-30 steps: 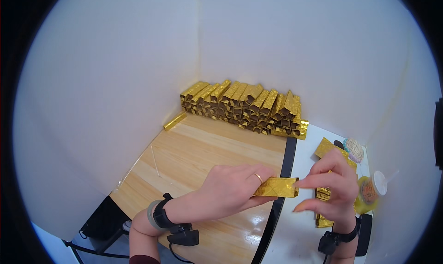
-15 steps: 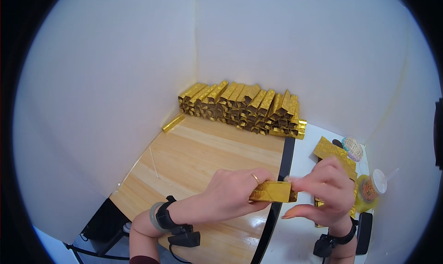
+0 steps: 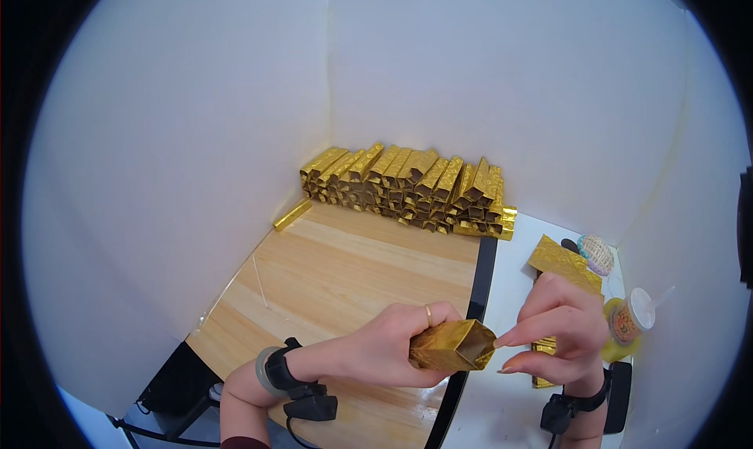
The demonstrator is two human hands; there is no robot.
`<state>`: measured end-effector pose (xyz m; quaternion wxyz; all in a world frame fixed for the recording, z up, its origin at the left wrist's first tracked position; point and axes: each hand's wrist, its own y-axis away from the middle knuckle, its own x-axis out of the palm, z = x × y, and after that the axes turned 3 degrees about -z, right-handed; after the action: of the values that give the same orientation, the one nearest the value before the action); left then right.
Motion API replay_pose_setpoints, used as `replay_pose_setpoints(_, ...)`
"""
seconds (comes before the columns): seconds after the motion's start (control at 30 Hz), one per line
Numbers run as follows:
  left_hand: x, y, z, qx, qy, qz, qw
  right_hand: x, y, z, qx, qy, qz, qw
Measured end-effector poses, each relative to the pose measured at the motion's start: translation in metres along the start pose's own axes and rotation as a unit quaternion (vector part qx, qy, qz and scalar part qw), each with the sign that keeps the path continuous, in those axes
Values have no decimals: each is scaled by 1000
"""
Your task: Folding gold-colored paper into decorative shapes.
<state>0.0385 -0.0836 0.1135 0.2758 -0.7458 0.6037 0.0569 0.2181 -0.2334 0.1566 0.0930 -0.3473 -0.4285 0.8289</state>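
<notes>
My left hand [image 3: 384,343] is wrapped round a gold foil paper tube [image 3: 439,347], its open end facing right and toward me. Inside, the hollow tube looks brownish, and part of its side is hidden behind my fingers. My right hand [image 3: 561,331] is just right of that open end. Its thumb and forefinger are apart with nothing held between them. The forefinger tip is at the tube's rim; whether it touches, I cannot tell.
Many similar gold tubes [image 3: 392,182] are stacked along the back wall. One lone gold tube [image 3: 292,214] lies by the left wall. At right are flat gold sheets [image 3: 561,259], a woven ball [image 3: 596,254], a lidded plastic cup [image 3: 627,321] and a black strip [image 3: 620,398].
The tube in my left hand has turned so its open end now faces me more. My right fingers, which were at its end, have drawn slightly back and down.
</notes>
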Motion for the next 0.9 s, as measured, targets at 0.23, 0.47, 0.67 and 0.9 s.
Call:
replay_pose_setpoints(0.23, 2, 2, 16, -115, 325, 134, 929, 8, -1, -4, 15, -8, 10, 1000)
replay_pose_setpoints(0.47, 12, 5, 21, -152, 573, 238, 769, 11, -1, -4, 35, -13, 30, 999)
replay_pose_setpoints(0.67, -8, -4, 5, -126, 358, 17, 925, 9, 1, -3, 99, -55, -4, 994)
replay_pose_setpoints(0.9, -29, 19, -35, 215, -449, -209, 842, 16, 2, -5, 151, -70, -52, 985)
